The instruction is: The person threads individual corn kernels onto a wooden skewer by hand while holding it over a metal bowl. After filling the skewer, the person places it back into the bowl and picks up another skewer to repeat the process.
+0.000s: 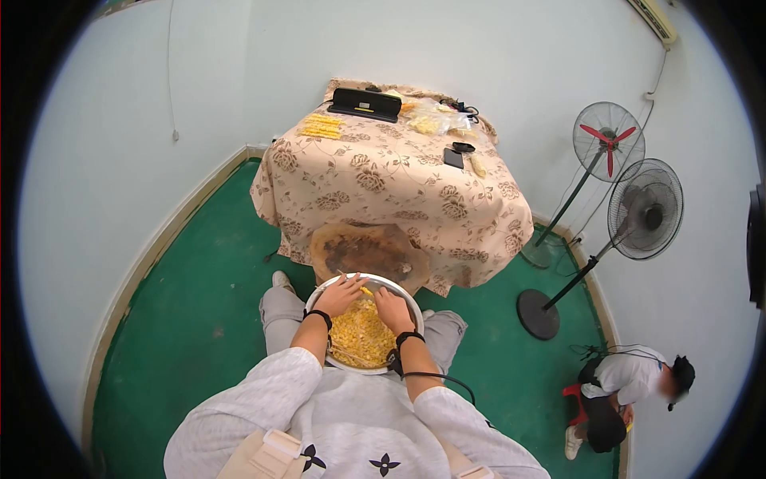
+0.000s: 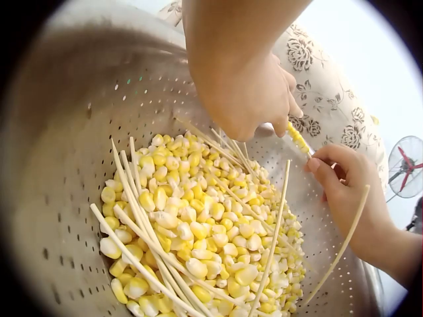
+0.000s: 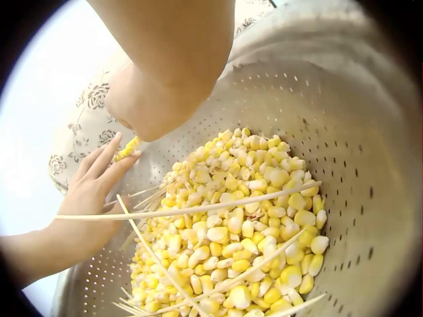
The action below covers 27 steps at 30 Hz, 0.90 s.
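Observation:
A short row of yellow corn kernels on a thin stick (image 1: 366, 291) lies between the two hands over a metal bowl (image 1: 418, 313). In the left wrist view, the left hand (image 2: 241, 92) grips one end of the kernel stick (image 2: 298, 138), and the right hand (image 2: 350, 191) pinches its other end between thumb and forefinger. The right wrist view shows the left hand (image 3: 89, 201) with fingers extended around the kernels (image 3: 127, 149); the right hand's (image 3: 158, 99) fingertips are hidden there. Loose kernels (image 2: 198, 231) fill the perforated bowl, with bare sticks (image 2: 272, 238) lying across them.
Beyond the bowl stands a wooden stump (image 1: 327, 247), then a cloth-covered table (image 1: 367, 176) holding finished corn sticks (image 1: 321, 126), plastic bags (image 1: 431, 120), a phone (image 1: 453, 158) and a black case (image 1: 365, 105). Two fans (image 1: 645, 209) stand right; a person (image 1: 630, 379) sits lower right.

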Available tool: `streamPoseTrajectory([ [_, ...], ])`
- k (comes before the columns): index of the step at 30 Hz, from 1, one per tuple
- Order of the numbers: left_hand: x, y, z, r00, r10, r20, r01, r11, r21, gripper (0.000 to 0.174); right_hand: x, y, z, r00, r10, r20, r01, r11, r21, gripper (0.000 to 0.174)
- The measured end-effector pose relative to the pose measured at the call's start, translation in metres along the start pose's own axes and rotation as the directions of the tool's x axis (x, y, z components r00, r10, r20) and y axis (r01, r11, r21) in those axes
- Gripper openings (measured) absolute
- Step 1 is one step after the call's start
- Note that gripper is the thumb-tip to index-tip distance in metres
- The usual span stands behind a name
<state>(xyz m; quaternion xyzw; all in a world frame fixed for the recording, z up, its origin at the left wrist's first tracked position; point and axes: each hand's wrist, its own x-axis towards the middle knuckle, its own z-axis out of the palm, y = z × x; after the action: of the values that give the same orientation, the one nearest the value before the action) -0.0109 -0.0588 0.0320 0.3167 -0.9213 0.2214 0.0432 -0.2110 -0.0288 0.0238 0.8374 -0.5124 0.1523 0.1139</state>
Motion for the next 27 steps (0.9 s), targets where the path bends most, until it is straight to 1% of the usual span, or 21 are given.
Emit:
streamPoseTrajectory([
  [1,-0.001,0.0,0.002,1.0,0.0,0.005,0.0,1.0,-0.001,0.038,0.002,0.001,0.002,1.0,-0.028,0.002,0.028,1.0,-0.007,0.01],
  [3,0.002,-0.001,-0.001,0.999,0.033,0.029,-0.033,0.999,0.007,0.036,0.006,-0.003,-0.002,0.999,-0.029,0.029,0.029,1.0,-0.008,0.01],
  [4,0.003,-0.001,-0.003,0.999,0.045,0.011,-0.045,0.999,0.013,0.033,0.007,-0.004,-0.005,0.999,-0.039,0.032,0.04,0.999,-0.014,0.011],
  [7,0.003,-0.002,-0.002,0.998,0.067,0.001,-0.067,0.998,0.02,0.031,0.01,-0.007,-0.011,0.997,-0.055,0.047,0.056,0.998,-0.011,0.012],
  [8,0.002,-0.003,-0.007,0.997,0.079,0.02,-0.08,0.995,0.055,0.033,0.011,-0.008,-0.014,0.996,-0.042,0.083,0.042,0.999,-0.005,0.012],
  [9,0.002,-0.003,-0.008,0.996,0.084,0.029,-0.085,0.995,0.052,0.033,0.01,-0.009,-0.015,0.993,-0.028,0.119,0.028,1.0,0.001,0.012],
  [10,0.001,-0.003,-0.009,0.997,0.076,0.027,-0.076,0.997,0.021,0.034,0.008,-0.004,-0.001,0.998,-0.063,0.019,0.063,0.998,0.007,0.014],
  [13,-0.003,-0.006,-0.005,0.997,0.078,0.024,-0.078,0.996,-0.031,0.038,0.01,-0.009,-0.015,0.999,-0.045,0.031,0.044,0.998,0.043,0.014],
  [15,-0.004,-0.007,0.0,0.997,0.049,-0.057,-0.053,0.997,-0.06,0.038,0.011,-0.007,-0.009,0.998,-0.058,0.012,0.057,0.997,0.053,0.013],
  [16,-0.005,-0.007,0.003,0.997,0.036,-0.063,-0.038,0.999,-0.031,0.038,0.011,-0.004,-0.007,0.996,-0.082,-0.018,0.083,0.995,0.063,0.013],
  [17,-0.005,-0.007,0.002,0.998,0.042,-0.051,-0.044,0.998,-0.039,0.038,0.011,-0.001,-0.004,0.993,-0.104,-0.047,0.107,0.991,0.074,0.013],
  [18,-0.005,-0.006,-0.002,0.997,-0.015,-0.074,0.008,0.995,-0.095,0.038,0.012,-0.003,-0.013,0.998,-0.066,0.003,0.066,0.994,0.083,0.012],
  [19,-0.006,-0.005,-0.006,0.993,-0.072,-0.09,0.058,0.987,-0.153,0.038,0.013,-0.003,-0.018,0.998,-0.054,-0.019,0.055,0.997,0.059,0.01],
  [20,-0.006,-0.004,-0.01,0.994,-0.091,-0.055,0.082,0.986,-0.147,0.038,0.013,0.0,-0.017,0.996,-0.068,-0.055,0.072,0.995,0.072,0.01],
  [21,-0.008,-0.002,-0.013,0.984,-0.134,-0.119,0.103,0.967,-0.235,0.036,0.013,0.004,-0.017,0.993,-0.083,-0.088,0.09,0.993,0.082,0.01],
  [23,-0.011,0.0,0.0,0.973,-0.192,-0.129,0.146,0.941,-0.305,0.034,0.011,0.005,-0.023,0.992,-0.072,-0.1,0.084,0.988,0.126,0.011],
  [24,-0.013,0.002,0.0,0.976,-0.188,-0.108,0.146,0.938,-0.315,0.034,0.011,0.003,-0.029,0.983,-0.069,-0.169,0.097,0.981,0.168,0.012],
  [25,-0.013,0.004,0.0,0.962,-0.255,-0.1,0.199,0.902,-0.384,0.033,0.01,-0.001,-0.034,0.99,-0.051,-0.131,0.08,0.972,0.223,0.014],
  [26,-0.011,0.006,-0.003,0.943,-0.32,-0.089,0.249,0.859,-0.448,0.032,0.011,-0.005,-0.04,0.991,-0.03,-0.131,0.065,0.961,0.27,0.014],
  [27,-0.01,0.008,-0.005,0.931,-0.349,-0.105,0.253,0.825,-0.505,0.025,0.009,-0.012,-0.047,0.992,-0.007,-0.128,0.047,0.947,0.318,0.014],
])
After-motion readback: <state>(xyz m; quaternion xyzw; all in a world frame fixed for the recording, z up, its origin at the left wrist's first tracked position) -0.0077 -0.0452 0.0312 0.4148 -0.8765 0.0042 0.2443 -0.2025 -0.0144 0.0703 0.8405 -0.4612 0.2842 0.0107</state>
